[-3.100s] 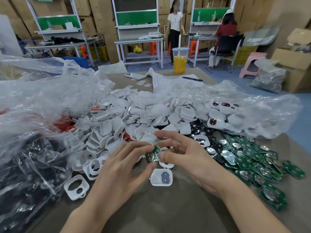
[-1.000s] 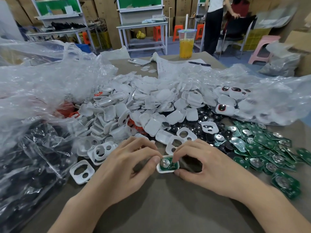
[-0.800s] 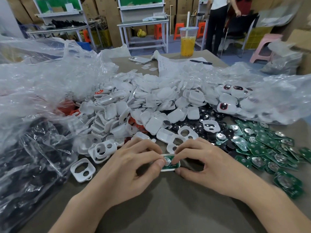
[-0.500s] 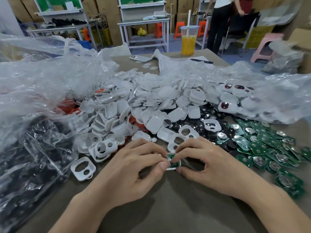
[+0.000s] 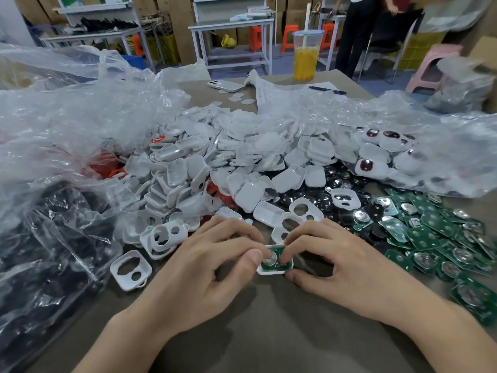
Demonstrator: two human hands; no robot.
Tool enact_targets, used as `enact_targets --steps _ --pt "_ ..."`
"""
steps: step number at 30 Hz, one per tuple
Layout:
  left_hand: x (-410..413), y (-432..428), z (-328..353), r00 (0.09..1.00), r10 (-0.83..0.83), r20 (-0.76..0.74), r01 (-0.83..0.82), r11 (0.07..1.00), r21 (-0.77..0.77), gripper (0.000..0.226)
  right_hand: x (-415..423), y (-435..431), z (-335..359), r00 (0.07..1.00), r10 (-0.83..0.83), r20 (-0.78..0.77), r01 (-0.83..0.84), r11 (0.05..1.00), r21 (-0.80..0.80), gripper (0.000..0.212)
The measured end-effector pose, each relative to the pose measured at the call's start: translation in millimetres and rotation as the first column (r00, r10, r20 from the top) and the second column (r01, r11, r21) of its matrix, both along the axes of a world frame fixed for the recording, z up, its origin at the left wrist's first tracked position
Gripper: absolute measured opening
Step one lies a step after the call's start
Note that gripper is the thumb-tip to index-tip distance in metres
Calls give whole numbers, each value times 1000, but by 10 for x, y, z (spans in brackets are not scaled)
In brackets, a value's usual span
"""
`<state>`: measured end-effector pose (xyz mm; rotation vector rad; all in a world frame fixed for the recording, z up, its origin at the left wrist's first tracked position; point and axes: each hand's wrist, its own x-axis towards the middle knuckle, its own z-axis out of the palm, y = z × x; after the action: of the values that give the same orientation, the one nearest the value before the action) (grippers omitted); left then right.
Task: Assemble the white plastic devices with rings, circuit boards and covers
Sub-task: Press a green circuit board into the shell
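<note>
On the table, the left hand and right hand pinch between them, with curled fingertips, a white shell holding a green circuit board, with a heap of white shells beyond and loose boards to the right.

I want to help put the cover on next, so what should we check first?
1. Circuit board lies inside the white case: ok.
2. Board pushed fully flat: cannot tell.
3. Left hand and right hand both pinch the case: ok.
4. Case sits on the table: ok.
5. A cover with holes lies just behind the fingers: ok.
</note>
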<state>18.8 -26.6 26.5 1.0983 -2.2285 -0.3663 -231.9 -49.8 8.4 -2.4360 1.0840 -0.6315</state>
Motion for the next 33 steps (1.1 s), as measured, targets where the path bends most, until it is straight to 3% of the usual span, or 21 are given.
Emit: enact_targets --steps 11,33 --pt "-15 -38 -3 995 94 43 -95 995 22 13 13 23 36 999 -10 37 10 1000 3 25" --pt "-22 -41 -40 993 48 108 -51 998 20 16 27 36 53 999 -14 48 13 1000 10 26"
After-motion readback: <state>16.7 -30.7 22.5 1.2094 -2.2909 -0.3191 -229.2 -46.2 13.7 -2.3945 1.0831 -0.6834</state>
